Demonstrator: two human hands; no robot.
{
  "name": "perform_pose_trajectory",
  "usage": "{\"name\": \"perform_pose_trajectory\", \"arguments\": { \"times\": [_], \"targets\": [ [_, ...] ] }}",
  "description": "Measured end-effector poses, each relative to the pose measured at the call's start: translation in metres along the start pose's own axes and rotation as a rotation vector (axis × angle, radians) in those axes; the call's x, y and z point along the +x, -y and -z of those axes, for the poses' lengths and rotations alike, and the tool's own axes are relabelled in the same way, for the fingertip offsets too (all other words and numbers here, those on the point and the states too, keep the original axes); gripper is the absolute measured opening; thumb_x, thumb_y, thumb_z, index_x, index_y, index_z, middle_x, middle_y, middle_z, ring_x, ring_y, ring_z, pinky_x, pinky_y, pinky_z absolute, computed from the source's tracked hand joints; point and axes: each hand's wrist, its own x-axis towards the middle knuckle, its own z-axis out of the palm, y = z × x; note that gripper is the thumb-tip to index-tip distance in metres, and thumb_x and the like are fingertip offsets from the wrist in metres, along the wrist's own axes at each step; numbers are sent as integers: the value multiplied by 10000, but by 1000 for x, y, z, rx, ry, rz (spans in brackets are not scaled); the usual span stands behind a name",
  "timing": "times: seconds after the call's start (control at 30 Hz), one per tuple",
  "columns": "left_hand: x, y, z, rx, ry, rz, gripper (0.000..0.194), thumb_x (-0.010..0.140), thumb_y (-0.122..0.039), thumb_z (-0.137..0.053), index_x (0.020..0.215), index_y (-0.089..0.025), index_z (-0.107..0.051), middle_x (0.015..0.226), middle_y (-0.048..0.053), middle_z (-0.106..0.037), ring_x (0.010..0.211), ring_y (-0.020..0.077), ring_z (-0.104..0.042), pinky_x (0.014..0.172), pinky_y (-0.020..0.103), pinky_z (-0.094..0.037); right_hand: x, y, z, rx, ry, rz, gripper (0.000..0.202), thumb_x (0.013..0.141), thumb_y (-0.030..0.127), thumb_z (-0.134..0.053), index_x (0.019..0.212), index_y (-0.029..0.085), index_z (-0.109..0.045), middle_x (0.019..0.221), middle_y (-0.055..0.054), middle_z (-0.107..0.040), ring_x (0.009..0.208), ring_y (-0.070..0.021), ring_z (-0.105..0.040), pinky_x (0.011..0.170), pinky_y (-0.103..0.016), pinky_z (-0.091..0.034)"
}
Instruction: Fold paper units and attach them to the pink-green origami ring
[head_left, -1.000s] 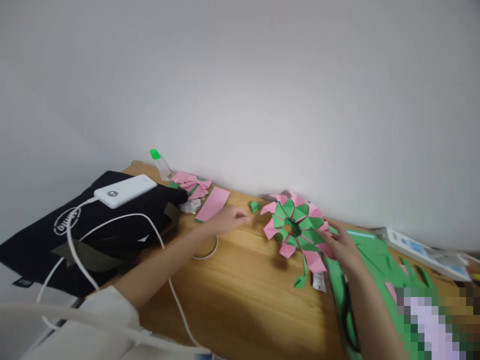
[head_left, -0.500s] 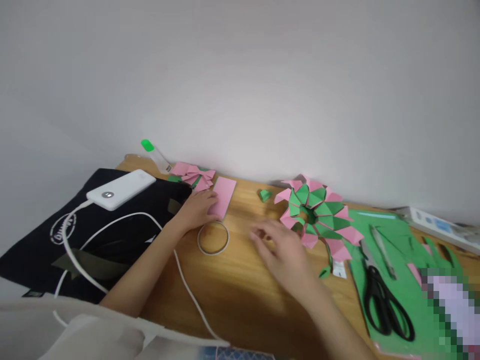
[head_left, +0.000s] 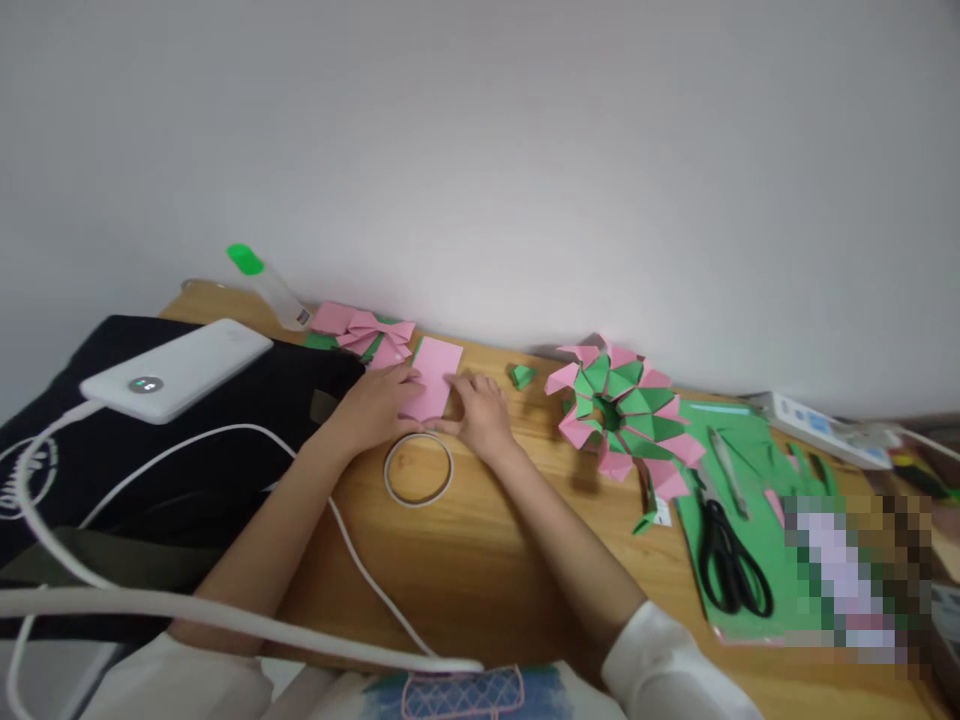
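Note:
A pink paper rectangle [head_left: 439,362], with a thin green edge on its left, lies on the wooden table between my hands. My left hand [head_left: 376,408] grips its left side, fingers bent over the edge. On the right side my right hand [head_left: 481,412] holds the lower corner and edge, its thumb low and fingers curled. Folded pink and green paper pieces [head_left: 367,333] lie just beyond my left hand. A white ring [head_left: 418,503] rests on the table below the paper. To the right stands a ring-shaped pink and green origami piece [head_left: 622,408].
A black bag [head_left: 225,480] with a white power bank [head_left: 176,370] and cable fills the left. A glue stick with a green cap [head_left: 270,288] leans near the wall. Right are black scissors [head_left: 731,570] on green sheets [head_left: 750,460], and a small green paper piece [head_left: 523,376].
My right hand has moved left from beside the origami ring onto the pink paper. My left hand stays at the paper. The view has shifted slightly to the right.

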Motion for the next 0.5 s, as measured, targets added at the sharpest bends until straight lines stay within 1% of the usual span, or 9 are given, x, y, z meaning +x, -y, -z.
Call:
{"name": "perform_pose_trajectory", "arguments": {
  "times": [0.1, 0.2, 0.43, 0.5],
  "targets": [
    [-1, 2, 1, -6, 25, -5, 387, 731, -299, -707, 1093, -166, -678, 1322, 135, -598, 1274, 327, -522, 1062, 449, -437, 6, -3, 1, -13, 48, 37, 780, 713, 556, -760, 1363, 204, -510, 1246, -148, -579, 1167, -304, -500, 941, -413, -379],
    [-2, 4, 0, -11, 40, -3, 434, 726, -310, -702, 1129, -154, -662, 1337, 150, -581, 1292, 332, -505, 1080, 448, -424, 9, -3, 3, -17, 78, 57, 843, 695, 583, -762, 1386, 188, -483, 1276, -150, -563, 1201, -306, -480, 963, -413, -363],
    [-2, 6, -2, -25, 60, 20, 418, 734, -300, -665, 1142, -208, -645, 1360, 122, -556, 1287, 322, -507, 1082, 438, -422, 9, -4, 1, -16, 84, 50, 844, 711, 634, -718, 1403, 218, -471, 1281, -147, -547, 1210, -313, -467, 943, -415, -366],
    [-2, 6, -2, -27, 63, 24, 419, 738, -307, -661, 1144, -205, -642, 1367, 122, -552, 1301, 326, -494, 1089, 439, -416, 10, -5, 0, -10, 82, 52, 843, 709, 643, -713, 1402, 227, -473, 1278, -139, -548, 1214, -310, -465, 940, -409, -365]
  ]
}}
